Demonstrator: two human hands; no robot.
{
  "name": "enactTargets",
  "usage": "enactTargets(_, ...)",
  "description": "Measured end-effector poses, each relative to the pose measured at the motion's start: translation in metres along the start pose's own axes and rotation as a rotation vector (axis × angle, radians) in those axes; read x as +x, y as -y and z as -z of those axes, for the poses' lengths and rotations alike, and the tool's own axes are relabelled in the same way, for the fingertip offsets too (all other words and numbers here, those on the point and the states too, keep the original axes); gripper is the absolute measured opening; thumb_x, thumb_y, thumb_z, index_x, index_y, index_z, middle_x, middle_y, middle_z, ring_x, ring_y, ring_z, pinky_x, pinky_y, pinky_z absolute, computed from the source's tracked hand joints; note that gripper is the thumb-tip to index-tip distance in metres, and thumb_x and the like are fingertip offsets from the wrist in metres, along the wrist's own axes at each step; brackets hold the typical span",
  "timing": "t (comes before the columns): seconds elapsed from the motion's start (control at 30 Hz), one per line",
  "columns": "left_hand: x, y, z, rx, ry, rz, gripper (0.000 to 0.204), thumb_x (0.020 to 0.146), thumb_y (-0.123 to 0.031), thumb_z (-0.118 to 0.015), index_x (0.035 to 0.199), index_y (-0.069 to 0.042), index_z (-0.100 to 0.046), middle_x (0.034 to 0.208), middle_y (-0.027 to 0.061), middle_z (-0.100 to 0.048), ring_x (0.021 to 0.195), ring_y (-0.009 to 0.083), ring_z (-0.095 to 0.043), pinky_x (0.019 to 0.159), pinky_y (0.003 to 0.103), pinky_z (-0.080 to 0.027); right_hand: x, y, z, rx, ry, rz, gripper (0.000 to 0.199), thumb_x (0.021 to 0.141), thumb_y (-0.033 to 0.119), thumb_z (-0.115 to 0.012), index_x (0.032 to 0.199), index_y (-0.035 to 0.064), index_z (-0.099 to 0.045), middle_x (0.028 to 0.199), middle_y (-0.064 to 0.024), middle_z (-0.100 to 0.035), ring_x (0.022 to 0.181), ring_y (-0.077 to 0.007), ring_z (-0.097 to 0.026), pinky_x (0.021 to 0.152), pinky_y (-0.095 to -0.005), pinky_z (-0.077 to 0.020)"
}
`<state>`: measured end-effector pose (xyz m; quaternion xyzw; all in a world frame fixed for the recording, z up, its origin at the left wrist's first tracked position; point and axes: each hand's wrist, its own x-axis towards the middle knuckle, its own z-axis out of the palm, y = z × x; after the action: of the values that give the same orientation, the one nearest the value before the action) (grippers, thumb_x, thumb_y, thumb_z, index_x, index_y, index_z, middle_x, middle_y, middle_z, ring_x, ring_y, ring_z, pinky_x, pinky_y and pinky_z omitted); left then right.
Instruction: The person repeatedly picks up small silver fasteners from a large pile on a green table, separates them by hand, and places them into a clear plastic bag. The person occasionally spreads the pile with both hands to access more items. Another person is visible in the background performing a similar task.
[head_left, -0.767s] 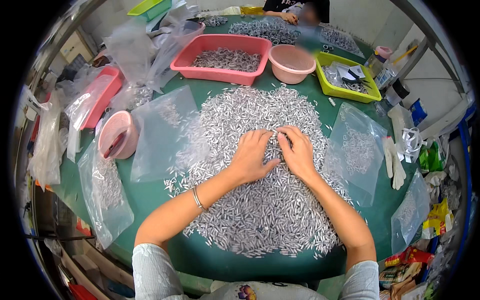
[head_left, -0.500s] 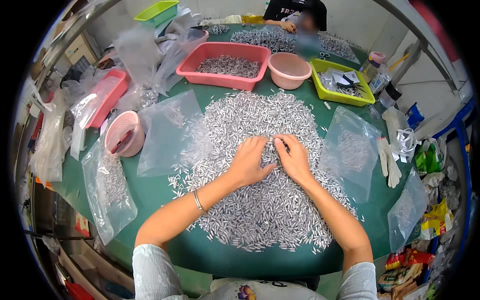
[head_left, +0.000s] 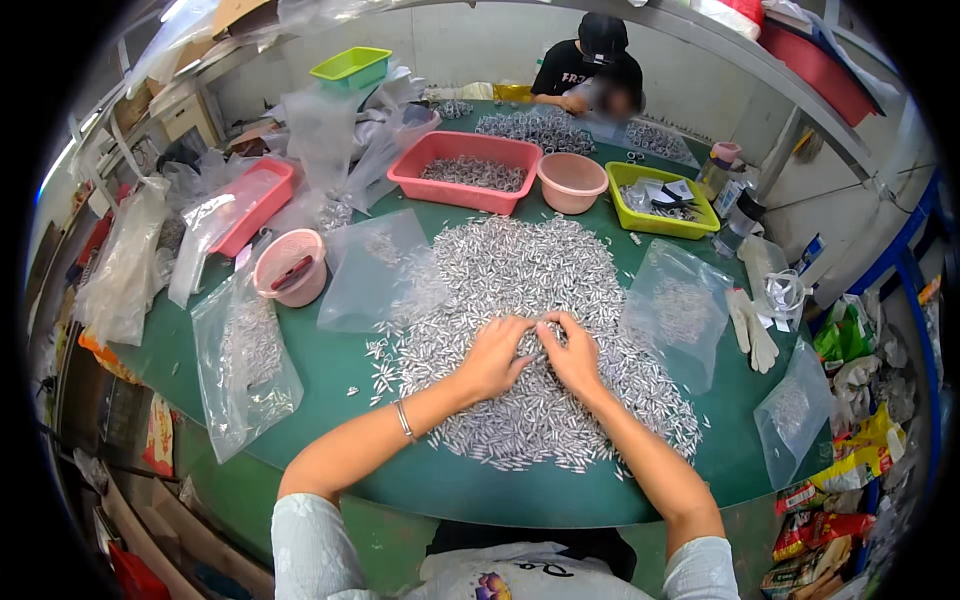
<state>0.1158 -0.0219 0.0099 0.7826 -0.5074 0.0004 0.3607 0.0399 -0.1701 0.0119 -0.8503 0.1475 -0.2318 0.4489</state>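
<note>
A wide heap of small, pointed silver metal pieces covers the middle of the green table. Over its centre, my left hand and my right hand come together, fingertips almost touching. The fingers of both are bent in a pinch; whatever sits between them is too small to make out. My left thumb points toward the right hand, low over the pieces. Clear plastic bags holding more small pieces lie on both sides, one left of the heap and another right of it.
Behind the heap stand a pink tray of metal rings, a pink bowl and a yellow-green tray. A pink basket holds a red-handled tool. White gloves lie at right. Across the table sits another person.
The whole view has tilted upward, so the table sits lower in the picture and more of the other person shows. My hands stay together over the heap, with slight finger movement.
</note>
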Motion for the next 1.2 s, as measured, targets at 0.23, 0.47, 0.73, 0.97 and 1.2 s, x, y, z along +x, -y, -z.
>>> enactTargets(0.23, -0.032, -0.021, 0.001, -0.003, -0.019, -0.060, 0.044, 0.078, -0.004, -0.061, 0.119, -0.004, -0.045, 0.116, 0.0165, -0.050, 0.108, 0.0346, -0.046, 0.094, 0.042, -0.035, -0.037, 0.005, -0.002, -0.028, -0.054, 0.216, 0.024, 0.083, 0.024, -0.063, 0.096, 0.0042, -0.062, 0.096, -0.0134, -0.063, 0.087, -0.0342, -0.061, 0.076, -0.0403, -0.0467)
enactTargets(0.47, -0.062, -0.035, -0.004, -0.033, -0.046, -0.128, 0.041, 0.079, 0.003, -0.055, 0.119, -0.002, -0.046, 0.117, 0.0173, -0.048, 0.109, 0.0357, -0.046, 0.094, 0.041, -0.037, -0.065, 0.004, 0.007, -0.084, 0.023, 0.372, 0.024, 0.081, 0.018, -0.065, 0.099, 0.0015, -0.061, 0.097, -0.0146, -0.062, 0.091, -0.0326, -0.060, 0.081, -0.0385, -0.0456)
enactTargets(0.73, -0.091, -0.057, -0.007, -0.012, -0.047, -0.122, 0.044, 0.079, -0.002, -0.058, 0.121, -0.001, -0.043, 0.121, 0.0214, -0.042, 0.113, 0.0385, -0.044, 0.099, 0.042, -0.036, -0.091, 0.009, 0.019, -0.136, 0.075, 0.569, 0.033, 0.076, 0.013, -0.068, 0.106, 0.0022, -0.059, 0.103, -0.0127, -0.057, 0.098, -0.0313, -0.050, 0.086, -0.0393, -0.0403)
enactTargets(0.97, -0.111, -0.072, -0.005, -0.056, -0.023, -0.148, 0.050, 0.079, -0.004, -0.061, 0.125, -0.002, -0.043, 0.126, 0.0213, -0.041, 0.119, 0.0386, -0.041, 0.101, 0.043, -0.036, -0.112, 0.005, 0.033, -0.178, 0.146, 0.580, 0.037, 0.076, 0.012, -0.066, 0.111, 0.0048, -0.057, 0.108, -0.0115, -0.054, 0.105, -0.0308, -0.048, 0.092, -0.0411, -0.0365)
enactTargets(1.2, -0.123, -0.073, -0.009, -0.043, -0.029, -0.163, 0.057, 0.077, -0.011, -0.067, 0.127, -0.002, -0.042, 0.132, 0.0223, -0.037, 0.127, 0.0420, -0.034, 0.104, 0.046, -0.033, -0.132, 0.004, 0.049, -0.318, 0.215, 0.611, 0.043, 0.077, 0.015, -0.066, 0.118, 0.0065, -0.055, 0.124, -0.0118, -0.049, 0.118, -0.0337, -0.042, 0.102, -0.0475, -0.0290)
